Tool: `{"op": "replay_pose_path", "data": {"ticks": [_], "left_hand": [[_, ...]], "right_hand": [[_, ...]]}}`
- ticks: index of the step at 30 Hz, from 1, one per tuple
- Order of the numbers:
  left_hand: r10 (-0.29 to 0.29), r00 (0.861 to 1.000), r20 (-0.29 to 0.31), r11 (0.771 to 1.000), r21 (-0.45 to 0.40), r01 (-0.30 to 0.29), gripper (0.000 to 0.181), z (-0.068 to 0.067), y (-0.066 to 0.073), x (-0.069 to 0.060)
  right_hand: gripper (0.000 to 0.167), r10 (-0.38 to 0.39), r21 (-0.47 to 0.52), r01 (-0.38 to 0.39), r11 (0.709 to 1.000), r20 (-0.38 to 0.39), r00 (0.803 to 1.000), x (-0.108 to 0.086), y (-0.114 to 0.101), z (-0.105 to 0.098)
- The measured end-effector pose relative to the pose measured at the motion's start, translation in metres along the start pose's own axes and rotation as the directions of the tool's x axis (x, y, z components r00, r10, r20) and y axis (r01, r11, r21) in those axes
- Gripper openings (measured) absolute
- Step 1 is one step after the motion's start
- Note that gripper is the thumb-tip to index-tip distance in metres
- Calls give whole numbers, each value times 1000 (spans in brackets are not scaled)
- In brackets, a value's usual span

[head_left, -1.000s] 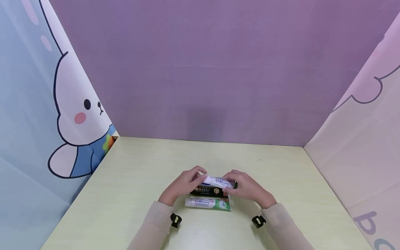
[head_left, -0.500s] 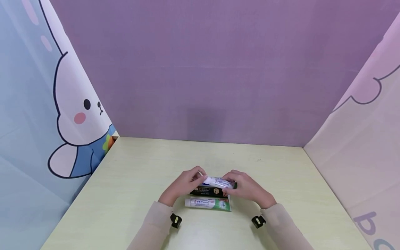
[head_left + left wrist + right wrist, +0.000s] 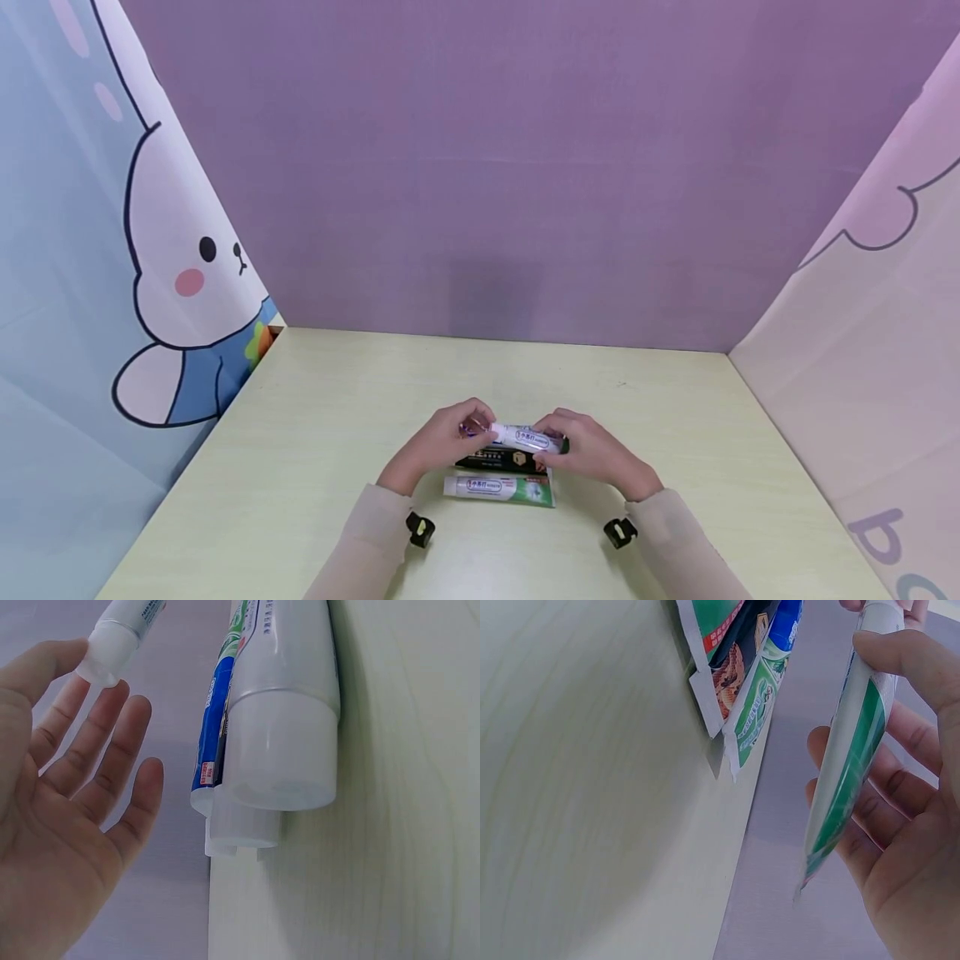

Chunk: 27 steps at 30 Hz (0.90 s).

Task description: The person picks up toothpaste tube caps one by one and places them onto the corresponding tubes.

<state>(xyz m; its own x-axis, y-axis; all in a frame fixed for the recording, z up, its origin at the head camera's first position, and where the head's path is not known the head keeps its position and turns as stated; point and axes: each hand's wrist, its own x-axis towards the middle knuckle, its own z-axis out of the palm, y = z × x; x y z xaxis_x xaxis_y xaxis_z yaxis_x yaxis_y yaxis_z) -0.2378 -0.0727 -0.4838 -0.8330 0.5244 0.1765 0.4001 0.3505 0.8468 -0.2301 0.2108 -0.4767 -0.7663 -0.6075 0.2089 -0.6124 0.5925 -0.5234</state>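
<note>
Both hands are on a white toothpaste tube with green parts [image 3: 528, 437], held raised above other tubes. My right hand [image 3: 600, 451] grips its body between thumb and fingers; in the right wrist view the flat tail of the held tube [image 3: 847, 765] points down past the palm. At the other end, my left hand [image 3: 441, 439] pinches the white cap [image 3: 105, 656] with thumb and fingertips, the remaining fingers spread. Below lie a black toothpaste tube [image 3: 498, 459], a white and green toothpaste tube [image 3: 498, 489] nearest the body, and a blue and green tube [image 3: 214, 724] behind.
The lying tubes are in a row on a pale wooden table [image 3: 315, 500]. A purple panel [image 3: 495, 167] rises at the table's back. Printed cloths hang on the left [image 3: 67, 333] and right [image 3: 885, 333].
The left thumb and fingers have shifted slightly at the cap, and a bit of blue shows between them. The right hand and the tubes stay almost where they were.
</note>
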Motion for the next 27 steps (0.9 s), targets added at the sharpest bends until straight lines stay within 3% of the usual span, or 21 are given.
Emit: {"op": "replay_pose_path", "data": {"ticks": [9,11,13,22,27], "left_hand": [[24,1000,-15,999,-26,-24,22,0,0,0],[35,999,-17,998,-44,-36,23,-1,8,-1],[45,999,-22,997,-53,-46,24,-1,8,0],[39,999,5,999,-18,-39,35,-1,-1,1],[4,999,37,1000,9,-4,36,-2,-2,-1]], "right_hand": [[30,-7,-3,7,1000,-3,1000,1,0,1],[30,-14,-6,14,1000,-6,1000,2,0,0],[30,-19,-8,19,1000,-10,1000,2,0,0],[30,-20,1,20,1000,-7,1000,3,-2,0],[29,-24,-1,24,1000,-10,1000,3,-3,0]]}}
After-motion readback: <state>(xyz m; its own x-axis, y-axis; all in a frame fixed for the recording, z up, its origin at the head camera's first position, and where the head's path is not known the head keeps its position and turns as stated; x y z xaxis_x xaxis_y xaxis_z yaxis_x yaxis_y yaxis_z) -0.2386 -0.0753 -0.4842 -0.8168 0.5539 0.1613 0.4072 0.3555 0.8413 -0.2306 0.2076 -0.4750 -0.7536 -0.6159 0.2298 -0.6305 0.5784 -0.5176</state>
